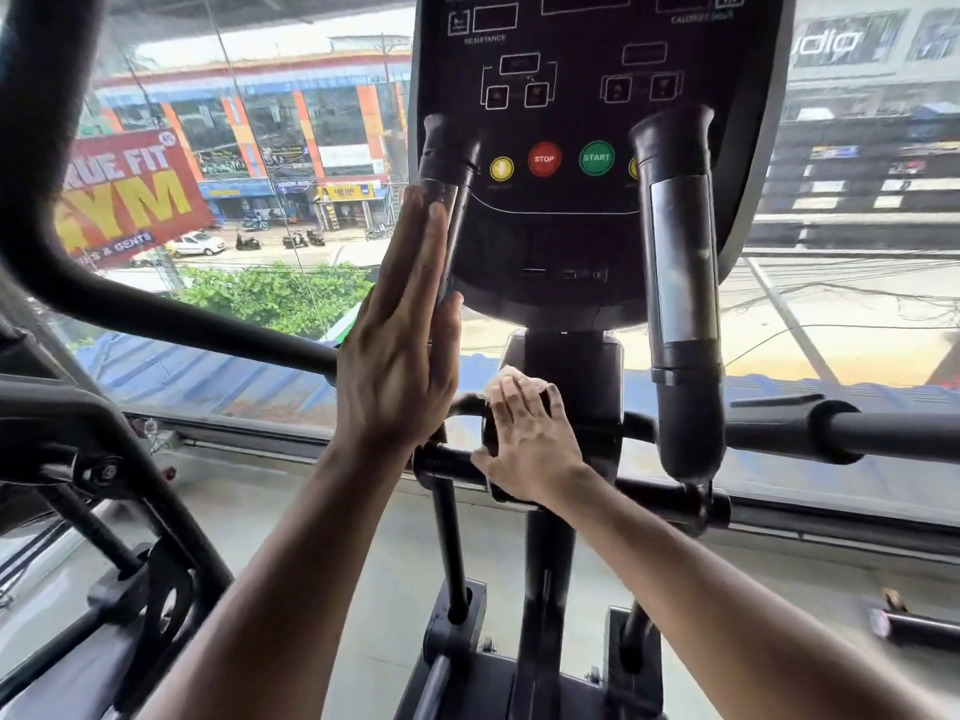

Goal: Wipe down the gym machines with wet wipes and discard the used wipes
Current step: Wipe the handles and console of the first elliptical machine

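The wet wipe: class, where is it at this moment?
Head view, centre: the wet wipe is under the right hand, pressed against the machine's post below the console.

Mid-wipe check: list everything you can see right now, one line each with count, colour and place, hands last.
console: one, black, top centre
STOP button: one, red, on console
START button: one, green, right of STOP
upright grips: two, black, flanking console
centre post: one, black, below console
wet wipe: one, white, beside post, under right fingers
window: street outside, behind machine
left hand: flat against left grip
right hand: pressing wipe on machine
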Available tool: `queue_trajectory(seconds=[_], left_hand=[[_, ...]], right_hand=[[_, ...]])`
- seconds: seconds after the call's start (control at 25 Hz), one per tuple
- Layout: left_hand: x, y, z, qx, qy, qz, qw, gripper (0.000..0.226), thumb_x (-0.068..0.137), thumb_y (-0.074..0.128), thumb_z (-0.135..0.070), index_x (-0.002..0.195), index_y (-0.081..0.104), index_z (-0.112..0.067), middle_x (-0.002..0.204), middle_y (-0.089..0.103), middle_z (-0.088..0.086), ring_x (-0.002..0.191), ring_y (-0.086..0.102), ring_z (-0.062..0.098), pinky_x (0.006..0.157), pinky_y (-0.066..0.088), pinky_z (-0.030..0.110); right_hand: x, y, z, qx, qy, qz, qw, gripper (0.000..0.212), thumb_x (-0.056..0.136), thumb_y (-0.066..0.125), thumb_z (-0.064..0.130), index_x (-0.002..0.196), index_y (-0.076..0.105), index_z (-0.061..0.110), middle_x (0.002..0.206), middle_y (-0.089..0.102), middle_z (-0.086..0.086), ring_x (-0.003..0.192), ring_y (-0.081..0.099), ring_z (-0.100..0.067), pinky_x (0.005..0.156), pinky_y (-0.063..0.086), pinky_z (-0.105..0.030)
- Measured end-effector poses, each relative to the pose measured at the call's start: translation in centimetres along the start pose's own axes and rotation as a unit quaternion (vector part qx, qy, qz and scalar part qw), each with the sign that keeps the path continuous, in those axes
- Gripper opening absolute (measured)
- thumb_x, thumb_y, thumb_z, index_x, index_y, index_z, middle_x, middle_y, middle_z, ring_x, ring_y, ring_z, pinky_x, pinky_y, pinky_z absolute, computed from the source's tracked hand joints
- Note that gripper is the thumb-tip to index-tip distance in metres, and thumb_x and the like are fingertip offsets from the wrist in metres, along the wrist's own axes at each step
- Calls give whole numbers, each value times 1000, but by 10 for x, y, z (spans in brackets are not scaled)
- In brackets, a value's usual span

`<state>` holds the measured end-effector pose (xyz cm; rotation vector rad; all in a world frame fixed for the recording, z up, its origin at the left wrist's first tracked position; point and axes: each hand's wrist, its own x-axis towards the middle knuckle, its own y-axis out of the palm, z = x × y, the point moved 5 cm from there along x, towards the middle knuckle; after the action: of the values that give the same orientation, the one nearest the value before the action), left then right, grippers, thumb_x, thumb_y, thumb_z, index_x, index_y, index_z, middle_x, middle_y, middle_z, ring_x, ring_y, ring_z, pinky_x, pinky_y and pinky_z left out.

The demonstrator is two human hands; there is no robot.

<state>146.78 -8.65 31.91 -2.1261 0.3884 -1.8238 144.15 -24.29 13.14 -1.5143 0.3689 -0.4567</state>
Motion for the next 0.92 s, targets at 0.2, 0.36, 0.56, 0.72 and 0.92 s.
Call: queue_trajectory(seconds=[0.2, 0.36, 0.56, 0.72, 0.92], left_hand=[[1, -1, 1, -5, 0, 3, 1000, 50, 110, 37, -8, 159, 30, 2, 169, 25, 16, 158, 21, 15, 105, 53, 35], [1, 1, 0, 1, 5, 3, 1000, 50, 110, 39, -7, 158, 30, 4, 168, 26, 19, 158, 19, 15, 117, 35, 23], [3, 2, -1, 66, 46, 7, 997, 53, 107, 50, -9, 155, 34, 6, 165, 30, 23, 158, 23, 31, 123, 30, 52], [1, 4, 4, 55, 32, 19, 998, 54, 111, 44, -22, 158, 32, 1, 167, 27, 19, 158, 21, 29, 122, 33, 49], [-1, 2, 2, 43, 21, -1, 999, 54, 110, 47, -21, 158, 34, -1, 168, 26, 17, 157, 25, 21, 120, 38, 38]], right_hand=[[-24, -2, -42, 19, 88, -38, 995, 90, 98, 22, 67, 162, -3, 8, 170, -4, -15, 157, -7, -28, 126, -9, -52], [15, -5, -42, 18, 121, 10, 992, 97, 94, 16, 75, 162, 4, 8, 168, -2, -24, 156, -6, -37, 125, -9, -56], [-4, -4, -19, 17, 2, 1, 1000, 91, 96, 13, 75, 162, -8, 17, 170, -15, -9, 155, -20, -24, 124, -13, -53], [-41, -22, -48, 64, 83, -68, 992, 83, 102, 20, 68, 163, 3, 15, 171, -2, -14, 158, -8, -25, 117, -27, -36], [-21, -54, -71, 263, 211, -50, 940, 70, 111, 33, 36, 158, 2, -5, 170, 7, -15, 157, 7, -25, 103, -8, -18]])
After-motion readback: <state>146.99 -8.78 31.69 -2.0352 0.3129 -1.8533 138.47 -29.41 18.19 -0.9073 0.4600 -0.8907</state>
